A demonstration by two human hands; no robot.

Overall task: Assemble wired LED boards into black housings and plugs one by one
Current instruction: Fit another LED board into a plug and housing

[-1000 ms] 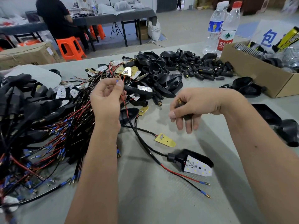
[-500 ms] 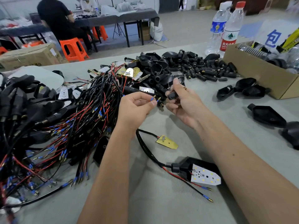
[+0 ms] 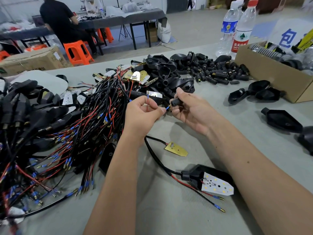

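Black cylindrical plug [image 3: 176,102] sits in the right hand [image 3: 191,111] grip; left hand [image 3: 144,114] pinches a blue-sleeved wire tip [image 3: 167,108].

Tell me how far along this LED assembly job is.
Done: one board sits in a housing near the front edge. In hand: left hand pinches a wire at the plug the right hand holds. Left: a big wire pile and loose housings.
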